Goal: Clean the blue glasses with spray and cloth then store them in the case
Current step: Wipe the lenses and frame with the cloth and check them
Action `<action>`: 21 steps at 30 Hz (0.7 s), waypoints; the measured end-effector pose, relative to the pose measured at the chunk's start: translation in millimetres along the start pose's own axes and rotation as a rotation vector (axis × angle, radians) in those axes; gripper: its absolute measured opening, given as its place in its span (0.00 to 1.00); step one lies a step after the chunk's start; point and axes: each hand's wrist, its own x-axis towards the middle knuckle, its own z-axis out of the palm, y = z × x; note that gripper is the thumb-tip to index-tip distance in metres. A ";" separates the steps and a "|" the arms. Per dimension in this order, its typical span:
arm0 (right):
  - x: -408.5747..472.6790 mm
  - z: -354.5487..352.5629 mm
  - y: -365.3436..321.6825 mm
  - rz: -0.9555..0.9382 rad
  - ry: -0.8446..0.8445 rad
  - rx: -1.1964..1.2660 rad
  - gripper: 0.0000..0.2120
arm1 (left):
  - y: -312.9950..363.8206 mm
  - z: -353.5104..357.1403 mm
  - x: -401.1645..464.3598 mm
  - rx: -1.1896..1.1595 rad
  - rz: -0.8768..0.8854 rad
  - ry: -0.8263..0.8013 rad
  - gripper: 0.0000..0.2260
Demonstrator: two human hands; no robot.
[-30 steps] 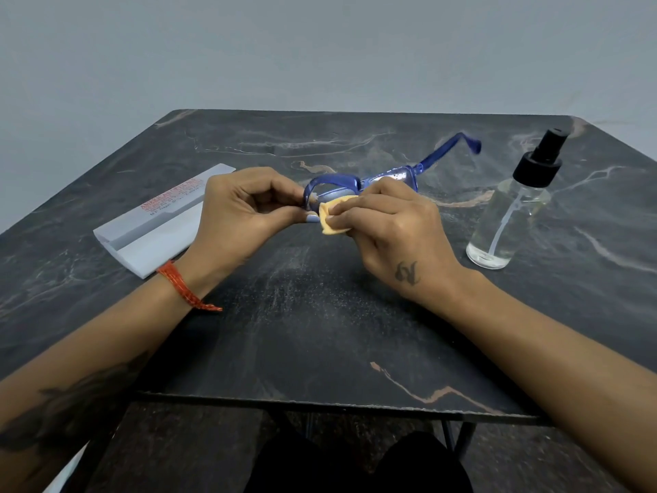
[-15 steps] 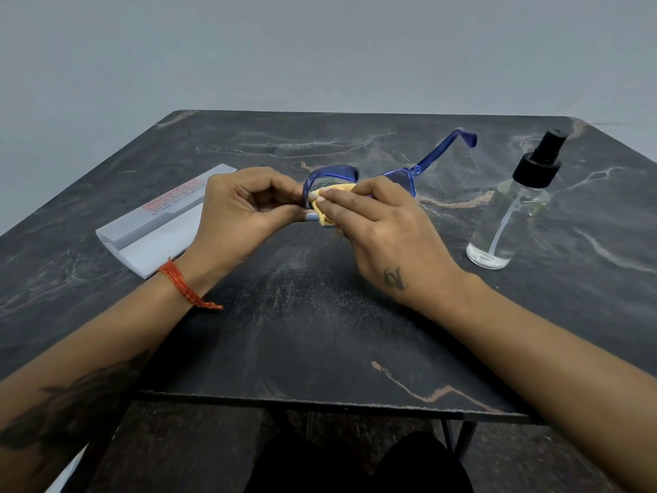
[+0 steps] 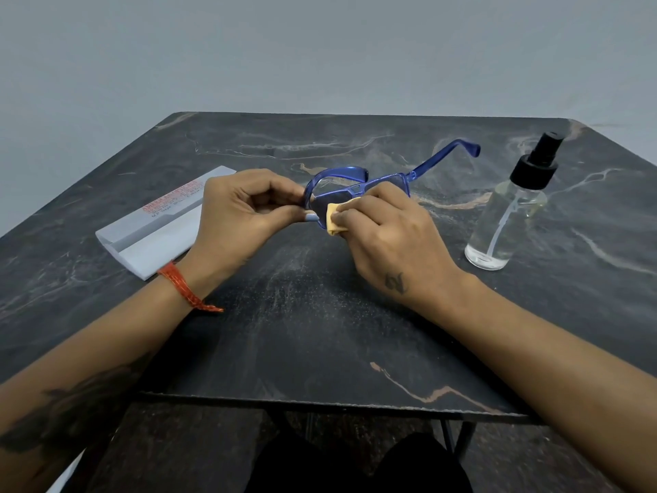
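Observation:
The blue glasses (image 3: 350, 176) hang just above the dark table, one temple arm stretched toward the back right. My left hand (image 3: 241, 215) pinches the frame's left end. My right hand (image 3: 387, 229) pinches a small folded yellow cloth (image 3: 334, 222) against the left lens; its fingers hide most of the cloth and part of the right lens. A clear spray bottle (image 3: 508, 215) with a black pump top stands to the right. The grey glasses case (image 3: 156, 229) with red lettering lies to the left, partly behind my left wrist.
The dark marble-patterned table (image 3: 320, 332) carries a dusty pale smear in front of my hands. Its front edge runs just above my knees. A plain grey wall stands behind the table.
My right hand has slid the cloth across the left lens, up and then back down. The glasses tipped slightly, with the temple arm swinging a little. My left hand kept its grip.

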 end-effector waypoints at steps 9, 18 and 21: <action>1.1 1.5 0.7 -0.030 0.022 0.152 0.09 | -1.4 -0.6 0.9 -0.010 0.005 -0.008 0.10; 0.6 -0.3 -2.8 0.044 0.059 0.117 0.08 | 2.5 -1.2 0.6 -0.024 0.018 -0.008 0.13; 2.4 -0.6 -5.3 0.054 0.029 0.153 0.15 | 3.0 -1.2 0.9 -0.019 0.016 -0.013 0.12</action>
